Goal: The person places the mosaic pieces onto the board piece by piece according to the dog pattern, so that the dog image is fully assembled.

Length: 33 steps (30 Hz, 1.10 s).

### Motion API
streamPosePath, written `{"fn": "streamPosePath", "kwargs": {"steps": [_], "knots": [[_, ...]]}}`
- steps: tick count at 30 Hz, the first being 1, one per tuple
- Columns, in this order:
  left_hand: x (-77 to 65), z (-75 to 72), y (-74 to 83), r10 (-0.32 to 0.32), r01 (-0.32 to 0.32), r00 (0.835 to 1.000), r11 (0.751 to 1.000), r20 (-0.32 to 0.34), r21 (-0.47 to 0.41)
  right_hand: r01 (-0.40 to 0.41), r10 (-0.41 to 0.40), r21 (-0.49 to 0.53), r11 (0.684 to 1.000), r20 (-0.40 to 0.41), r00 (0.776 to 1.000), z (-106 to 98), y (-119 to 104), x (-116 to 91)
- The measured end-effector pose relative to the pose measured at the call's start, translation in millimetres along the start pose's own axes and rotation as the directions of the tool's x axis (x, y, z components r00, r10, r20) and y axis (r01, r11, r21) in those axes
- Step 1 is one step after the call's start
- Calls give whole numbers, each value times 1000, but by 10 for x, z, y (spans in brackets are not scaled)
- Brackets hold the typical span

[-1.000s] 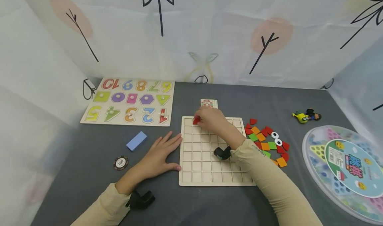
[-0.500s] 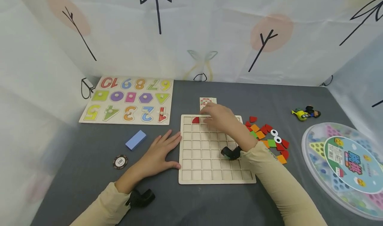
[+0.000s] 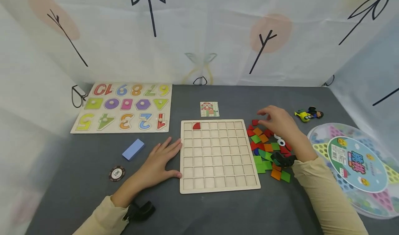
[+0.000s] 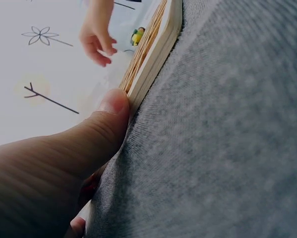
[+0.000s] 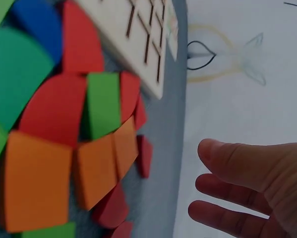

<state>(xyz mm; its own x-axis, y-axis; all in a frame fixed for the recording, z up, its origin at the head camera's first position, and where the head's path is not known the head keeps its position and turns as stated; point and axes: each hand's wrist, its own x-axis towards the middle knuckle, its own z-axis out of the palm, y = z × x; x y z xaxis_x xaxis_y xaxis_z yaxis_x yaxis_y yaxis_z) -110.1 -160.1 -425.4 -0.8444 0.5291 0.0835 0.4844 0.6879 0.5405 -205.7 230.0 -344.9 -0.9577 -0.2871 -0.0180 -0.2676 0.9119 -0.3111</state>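
A wooden grid board [image 3: 215,152] lies flat on the grey cloth, with one red quarter-round tile [image 3: 196,126] in its top row. My left hand [image 3: 160,162] rests at the board's left edge, fingers spread; in the left wrist view its thumb [image 4: 106,116] touches the board's side. My right hand [image 3: 278,122] hovers over the far end of a pile of colored tiles [image 3: 262,146], fingers relaxed and parted. Nothing is between the thumb and fingers of that hand in the right wrist view. Red, orange, green and blue pieces make up the pile.
A small pattern card [image 3: 210,109] lies beyond the board. At the back left is a number puzzle [image 3: 121,107], with a blue block [image 3: 133,149] and a poker chip [image 3: 116,173] nearer. Toy figures [image 3: 308,114] and a round game box [image 3: 358,172] stand on the right.
My right hand has let go of the red tile on the board and moved right, over the tile pile. The left hand stays at the board's edge.
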Motion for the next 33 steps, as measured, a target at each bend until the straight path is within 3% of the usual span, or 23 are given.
{"fn": "streamPosePath", "kwargs": {"steps": [5, 15, 33], "knots": [[-21, 2, -11, -16, 16, 1000, 1000, 11, 2, -38, 38, 2, 999, 57, 998, 40, 117, -39], [-20, 14, -29, -19, 19, 1000, 1000, 20, 4, -40, 47, -55, 998, 132, 990, 65, 305, -162], [-10, -5, -5, -10, 10, 1000, 1000, 15, -3, -34, 44, -66, 997, 164, 985, 76, 376, -228]]}}
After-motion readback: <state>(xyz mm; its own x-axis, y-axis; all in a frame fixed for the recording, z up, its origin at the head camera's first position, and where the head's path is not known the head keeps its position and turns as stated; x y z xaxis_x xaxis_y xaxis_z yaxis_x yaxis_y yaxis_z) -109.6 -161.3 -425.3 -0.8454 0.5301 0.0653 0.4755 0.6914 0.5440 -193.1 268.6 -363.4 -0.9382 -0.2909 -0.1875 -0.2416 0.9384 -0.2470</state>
